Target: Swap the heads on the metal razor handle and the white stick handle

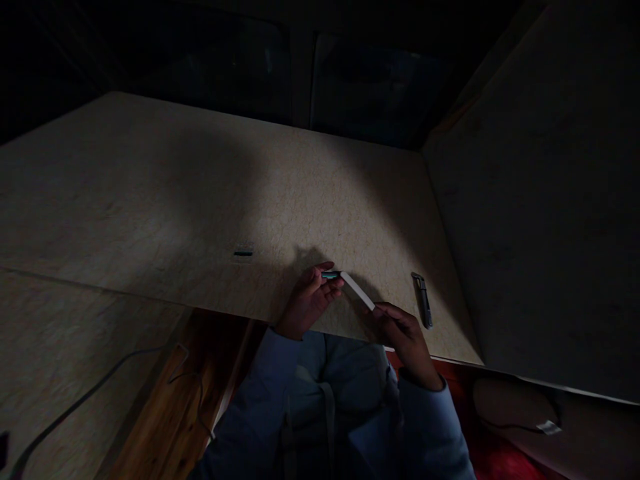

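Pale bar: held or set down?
Held: the right hand grips the lower end of the pale bar; the left hand is at its upper end.

You're in a dim indoor room, home or small office, can't tell which. Signs: you're at a beige, marbled desk, dark glass panes beyond its far edge, a big grey panel along its right side. Lower left of you: another pale surface, a loose cable, brown wood. Edges too dark to read.
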`<action>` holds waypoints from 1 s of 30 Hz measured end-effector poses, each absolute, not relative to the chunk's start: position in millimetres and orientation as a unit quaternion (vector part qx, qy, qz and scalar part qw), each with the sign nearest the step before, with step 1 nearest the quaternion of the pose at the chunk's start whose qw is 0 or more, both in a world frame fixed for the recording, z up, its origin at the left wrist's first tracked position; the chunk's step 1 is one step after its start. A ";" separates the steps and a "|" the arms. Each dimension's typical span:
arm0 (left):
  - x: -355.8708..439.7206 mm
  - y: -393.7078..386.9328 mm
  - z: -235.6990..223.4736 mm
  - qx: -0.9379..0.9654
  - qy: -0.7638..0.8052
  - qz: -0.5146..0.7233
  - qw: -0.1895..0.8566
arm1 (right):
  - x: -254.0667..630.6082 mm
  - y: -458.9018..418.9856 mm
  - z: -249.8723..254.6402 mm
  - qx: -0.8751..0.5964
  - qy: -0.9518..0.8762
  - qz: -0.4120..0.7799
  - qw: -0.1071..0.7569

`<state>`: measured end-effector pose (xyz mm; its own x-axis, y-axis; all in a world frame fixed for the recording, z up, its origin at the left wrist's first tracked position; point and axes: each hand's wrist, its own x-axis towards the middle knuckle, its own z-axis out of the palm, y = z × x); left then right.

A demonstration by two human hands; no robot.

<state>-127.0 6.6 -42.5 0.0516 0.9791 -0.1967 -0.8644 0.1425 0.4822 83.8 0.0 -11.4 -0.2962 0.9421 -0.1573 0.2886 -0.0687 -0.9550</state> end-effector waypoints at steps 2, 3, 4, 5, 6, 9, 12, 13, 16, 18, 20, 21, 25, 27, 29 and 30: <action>-126.8 6.5 -42.6 0.120 0.240 0.644 0.716 | 84.3 0.5 -11.6 -0.505 -0.622 0.511 0.312; -126.8 6.5 -42.7 0.121 0.240 0.645 0.716 | 84.4 0.9 -11.7 -0.504 -0.629 0.502 0.313; -126.7 6.5 -42.7 0.123 0.239 0.645 0.715 | 84.3 1.1 -11.8 -0.503 -0.636 0.495 0.313; -126.7 6.5 -42.7 0.124 0.239 0.645 0.715 | 84.1 1.4 -11.8 -0.503 -0.641 0.489 0.312; -126.7 6.5 -42.6 0.124 0.240 0.646 0.714 | 83.7 1.5 -11.7 -0.503 -0.644 0.486 0.310; -127.0 6.4 -41.9 0.120 0.248 0.642 0.715 | 81.5 1.7 -10.4 -0.508 -0.648 0.475 0.310; -127.2 6.1 -41.2 0.119 0.253 0.641 0.715 | 79.1 1.9 -7.5 -0.513 -0.650 0.465 0.312; -127.3 6.0 -41.2 0.120 0.252 0.641 0.715 | 78.6 2.1 -6.6 -0.512 -0.652 0.464 0.313; -127.1 5.6 -41.6 0.121 0.252 0.642 0.714 | 78.2 2.7 -5.4 -0.508 -0.656 0.460 0.316; -126.9 5.4 -41.9 0.119 0.253 0.642 0.714 | 78.4 3.1 -6.2 -0.509 -0.657 0.457 0.316; -126.9 5.2 -41.9 0.120 0.254 0.641 0.715 | 78.3 3.5 -7.7 -0.509 -0.655 0.461 0.315; -127.0 5.1 -41.8 0.123 0.254 0.640 0.715 | 78.0 3.7 -8.4 -0.508 -0.653 0.465 0.315; -127.0 4.6 -40.8 0.140 0.251 0.639 0.713 | 75.6 4.9 -9.0 -0.511 -0.636 0.472 0.333; -126.8 4.7 -40.6 0.144 0.249 0.639 0.714 | 74.3 5.8 -7.8 -0.513 -0.626 0.471 0.351; -126.6 4.9 -40.6 0.144 0.245 0.641 0.713 | 73.2 6.7 -5.9 -0.511 -0.618 0.475 0.363; -126.6 5.0 -40.7 0.142 0.243 0.642 0.713 | 72.7 6.9 -4.9 -0.510 -0.614 0.480 0.364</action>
